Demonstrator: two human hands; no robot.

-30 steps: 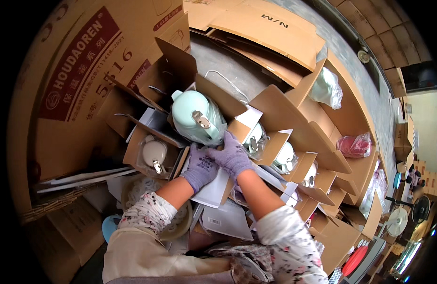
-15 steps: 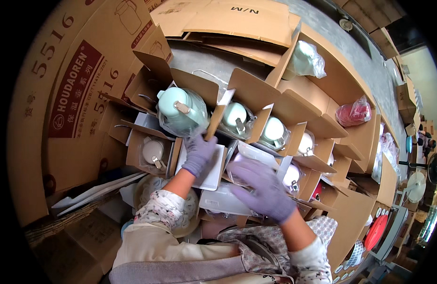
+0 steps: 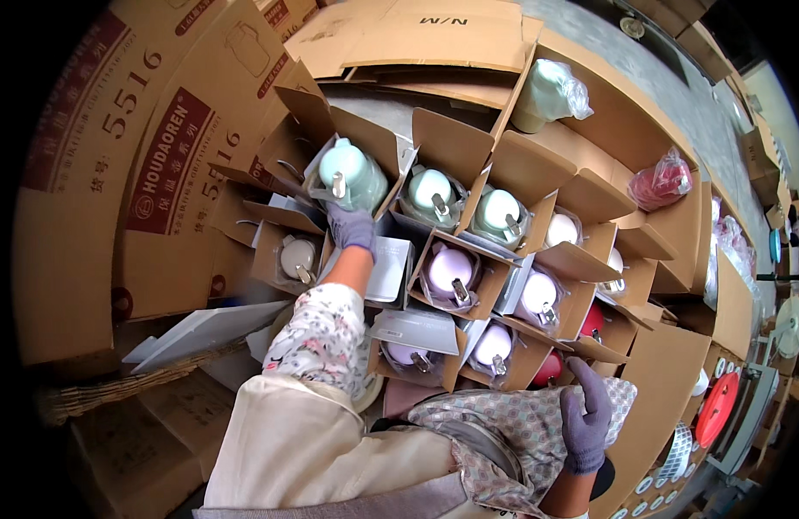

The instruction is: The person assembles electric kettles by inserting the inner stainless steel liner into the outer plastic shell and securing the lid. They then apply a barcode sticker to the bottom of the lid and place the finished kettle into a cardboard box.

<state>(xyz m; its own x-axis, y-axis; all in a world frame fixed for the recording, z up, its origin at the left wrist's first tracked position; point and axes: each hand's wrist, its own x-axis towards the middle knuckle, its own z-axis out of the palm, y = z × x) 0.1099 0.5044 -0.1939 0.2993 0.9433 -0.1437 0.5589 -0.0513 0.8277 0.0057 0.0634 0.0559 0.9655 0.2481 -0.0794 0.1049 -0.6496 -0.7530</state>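
Note:
In a purple glove, my left hand (image 3: 352, 227) reaches to the near edge of an open carton at the upper middle. Its fingertips touch the plastic-wrapped mint-green vacuum jug (image 3: 354, 177) in that carton or the carton's wall; they are partly hidden, so the grip does not show. A closed white box (image 3: 389, 270) is beside the left wrist. My right hand (image 3: 585, 419), also gloved, hovers at the lower right over patterned cloth (image 3: 503, 415), fingers apart and nothing in them. A purple-lidded jug (image 3: 449, 270) stands in an open carton between the hands.
Several open cartons hold more bagged jugs, including a mint one (image 3: 496, 212) and a white one (image 3: 297, 258). A large carton (image 3: 616, 104) at the right holds a wrapped green jug (image 3: 546, 93) and a red one (image 3: 661, 183). A tall printed carton (image 3: 174, 164) blocks the left. A wicker rim (image 3: 140, 385) is at lower left.
The mint jug sits lower and more upright in its carton. My right hand has moved down and right, away from the middle cartons, whose flaps now stand open around the purple-lidded jug.

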